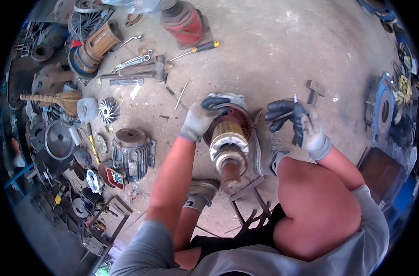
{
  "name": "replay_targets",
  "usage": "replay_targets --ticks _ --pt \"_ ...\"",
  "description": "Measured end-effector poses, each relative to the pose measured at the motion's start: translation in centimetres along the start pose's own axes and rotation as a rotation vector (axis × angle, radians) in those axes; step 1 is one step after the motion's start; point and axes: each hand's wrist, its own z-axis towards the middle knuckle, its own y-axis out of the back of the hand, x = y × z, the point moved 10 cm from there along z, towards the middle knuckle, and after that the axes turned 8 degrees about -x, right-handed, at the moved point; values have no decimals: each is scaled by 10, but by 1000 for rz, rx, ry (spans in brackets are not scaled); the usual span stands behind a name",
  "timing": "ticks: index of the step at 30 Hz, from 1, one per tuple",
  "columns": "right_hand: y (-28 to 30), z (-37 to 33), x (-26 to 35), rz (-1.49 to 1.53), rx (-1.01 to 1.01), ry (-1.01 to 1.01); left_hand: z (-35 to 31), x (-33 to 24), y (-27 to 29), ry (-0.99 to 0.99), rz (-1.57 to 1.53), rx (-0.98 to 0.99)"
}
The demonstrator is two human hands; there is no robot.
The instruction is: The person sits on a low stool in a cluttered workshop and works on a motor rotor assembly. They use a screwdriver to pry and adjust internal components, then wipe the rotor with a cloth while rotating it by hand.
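Observation:
A motor rotor (pixel 228 137) with a brass-coloured core stands between my legs, its rusty shaft end toward me. Its far end sits in a round, red-lined housing (pixel 246 118). My gloved left hand (pixel 201 117) grips the left rim of that housing, fingers bent over the top. Right of the housing, my gloved right hand (pixel 302 125) pinches a thin metal rod (pixel 278 118), whose near-left end points toward the housing. Dark glove fingers cover part of the rod, so its exact kind is unclear. Beneath the near shaft end is a small metal stand (pixel 247 189).
A finned motor body (pixel 131 154) stands left. Farther off lie a hammer (pixel 159 69), ring spanners (pixel 133 61) and a yellow-handled screwdriver (pixel 205 47), near a red jack (pixel 182 25). Another hammer (pixel 315 89) lies right. Motor parts and a broom (pixel 64 99) crowd the left edge.

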Motion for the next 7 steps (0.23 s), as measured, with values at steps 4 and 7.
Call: replay_targets --ticks 4,7 --pt "7 -7 -1 -127 15 88 -79 19 13 249 -215 -580" --pt "-27 11 24 77 231 15 -123 62 1 192 -636 -803"
